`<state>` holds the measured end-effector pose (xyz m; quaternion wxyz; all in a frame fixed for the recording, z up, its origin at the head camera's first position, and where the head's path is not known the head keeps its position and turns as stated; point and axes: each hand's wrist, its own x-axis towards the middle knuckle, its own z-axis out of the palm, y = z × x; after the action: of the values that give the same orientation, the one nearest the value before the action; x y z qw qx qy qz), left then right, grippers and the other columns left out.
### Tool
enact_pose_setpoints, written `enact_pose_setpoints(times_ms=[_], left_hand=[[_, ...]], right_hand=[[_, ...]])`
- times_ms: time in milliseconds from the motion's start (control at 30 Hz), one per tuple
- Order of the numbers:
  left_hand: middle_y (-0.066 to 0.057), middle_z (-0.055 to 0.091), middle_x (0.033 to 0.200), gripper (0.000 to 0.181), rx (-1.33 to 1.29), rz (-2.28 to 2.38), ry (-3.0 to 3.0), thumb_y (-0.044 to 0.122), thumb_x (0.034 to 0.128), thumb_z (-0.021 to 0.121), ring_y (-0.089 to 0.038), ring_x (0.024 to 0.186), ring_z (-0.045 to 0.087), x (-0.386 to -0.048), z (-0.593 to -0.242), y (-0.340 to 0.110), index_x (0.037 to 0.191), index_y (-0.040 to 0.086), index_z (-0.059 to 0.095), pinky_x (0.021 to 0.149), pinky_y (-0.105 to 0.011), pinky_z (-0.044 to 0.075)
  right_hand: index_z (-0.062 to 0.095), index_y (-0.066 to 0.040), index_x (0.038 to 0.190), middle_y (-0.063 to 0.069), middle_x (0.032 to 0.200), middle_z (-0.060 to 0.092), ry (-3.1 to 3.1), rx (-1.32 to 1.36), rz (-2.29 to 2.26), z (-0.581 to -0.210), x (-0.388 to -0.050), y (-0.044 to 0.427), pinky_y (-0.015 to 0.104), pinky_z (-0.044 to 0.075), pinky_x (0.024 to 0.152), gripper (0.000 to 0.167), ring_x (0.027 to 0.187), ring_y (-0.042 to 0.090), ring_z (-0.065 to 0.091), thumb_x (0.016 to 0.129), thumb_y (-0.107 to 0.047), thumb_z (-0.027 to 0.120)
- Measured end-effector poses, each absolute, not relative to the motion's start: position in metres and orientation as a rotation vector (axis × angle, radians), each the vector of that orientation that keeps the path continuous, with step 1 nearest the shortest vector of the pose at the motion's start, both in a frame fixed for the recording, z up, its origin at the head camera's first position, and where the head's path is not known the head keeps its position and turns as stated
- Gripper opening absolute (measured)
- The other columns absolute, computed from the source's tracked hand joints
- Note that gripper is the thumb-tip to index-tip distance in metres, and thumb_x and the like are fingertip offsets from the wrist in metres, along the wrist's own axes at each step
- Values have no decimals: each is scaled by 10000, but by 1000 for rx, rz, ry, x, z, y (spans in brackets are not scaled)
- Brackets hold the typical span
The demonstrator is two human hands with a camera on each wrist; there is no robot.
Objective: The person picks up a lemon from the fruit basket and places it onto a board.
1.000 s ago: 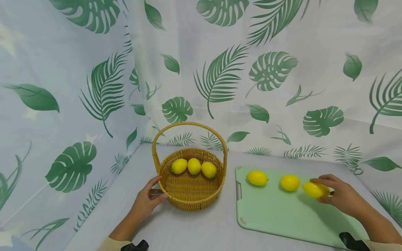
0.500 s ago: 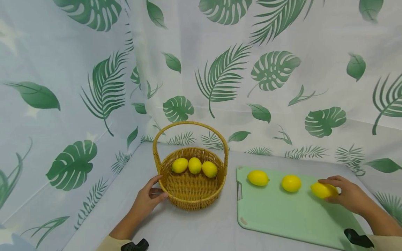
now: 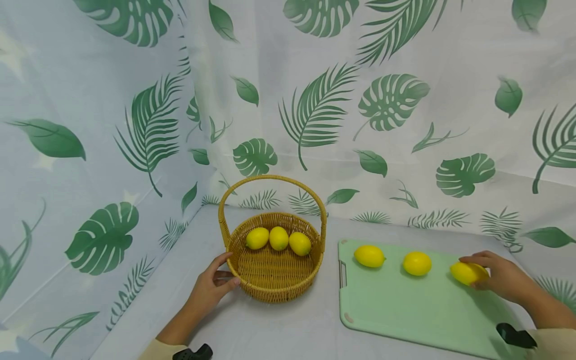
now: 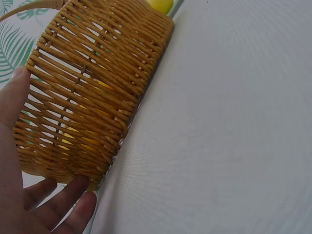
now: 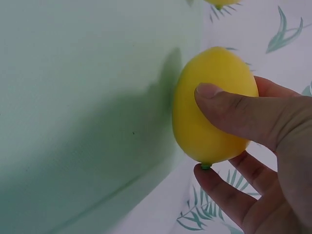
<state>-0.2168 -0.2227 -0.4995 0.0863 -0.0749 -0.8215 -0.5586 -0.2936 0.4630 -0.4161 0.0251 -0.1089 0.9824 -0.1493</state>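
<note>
My right hand (image 3: 506, 277) pinches a lemon (image 5: 207, 131) between thumb and fingers at the far right of the light-green cutting board (image 3: 396, 305). The green tip of this lemon shows beside a fingertip in the right wrist view. Whether the lemon touches the board I cannot tell. Two more lemons lie on the board, a left one (image 3: 369, 256) and a middle one (image 3: 416, 263). My left hand (image 3: 211, 285) rests spread against the near left side of a wicker basket (image 4: 92, 83). Three lemons (image 3: 278, 238) sit in a row at the basket's back.
The basket's tall arched handle (image 3: 272, 177) stands upright over it. A pale cloth (image 3: 310, 325) covers the table. Behind rises a white curtain (image 3: 324, 190) printed with green leaves, and another leaf-printed sheet (image 3: 99, 180) hangs on the left.
My right hand has moved to the right with the lemon in it, away from the middle lemon, and slightly down. The left hand and basket stay where they were.
</note>
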Motion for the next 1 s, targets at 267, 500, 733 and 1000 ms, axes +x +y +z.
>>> enact_pose_setpoints(times_ms=[267, 500, 733, 1000], left_hand=[[-150, 406, 1462, 713, -217, -1668, -2447, 317, 856, 768, -243, 1056, 618, -215, -497, -222, 1468, 211, 419, 795, -273, 532], [-140, 401, 1468, 708, -218, -1677, -2453, 319, 859, 765, -243, 1061, 615, -215, -497, -222, 1469, 237, 414, 799, -276, 532], [-155, 384, 1481, 715, -219, -1697, -2451, 294, 865, 761, -254, 1065, 614, -215, -498, -222, 1480, 231, 400, 793, -275, 532], [-163, 390, 1475, 718, -223, -1692, -2439, 308, 855, 769, -254, 1056, 623, -214, -498, -222, 1474, 230, 412, 789, -280, 536]], right_hand=[[620, 4, 1252, 317, 1243, 476, 3014, -319, -467, -420, -304, 464, 703, 397, 814, 580, 1059, 523, 465, 721, -92, 831], [621, 8, 1240, 320, 1219, 480, 3017, -360, -432, -419, -308, 458, 702, 402, 814, 564, 1043, 529, 469, 711, -23, 816], [621, 8, 1235, 326, 1244, 459, 3041, -366, -485, -419, -298, 455, 720, 379, 818, 559, 1065, 547, 446, 710, -15, 812], [632, 13, 1218, 323, 1223, 486, 3072, -406, -463, -419, -295, 450, 719, 375, 840, 538, 1054, 535, 465, 709, 18, 806]])
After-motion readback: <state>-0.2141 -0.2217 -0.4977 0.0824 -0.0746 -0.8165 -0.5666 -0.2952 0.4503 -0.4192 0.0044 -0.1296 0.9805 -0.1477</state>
